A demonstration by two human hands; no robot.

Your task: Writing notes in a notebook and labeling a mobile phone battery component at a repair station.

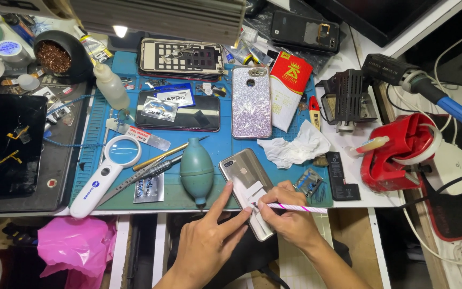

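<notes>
Two bare hands work on a silver phone (244, 182) lying back-up at the near edge of the blue mat (135, 200), long axis running from far-left to near-right. Left hand (209, 241) presses extended fingers on its lower half, clenching nothing; right hand (290, 217), just right of the phone, pinches a pink-striped pen-like tool (295, 207) (tip touching white tape on the back). Left of the phone stands a teal dust blower (197, 170); farther left, a soldering-tip holder (60, 56) contains brass wool.
</notes>
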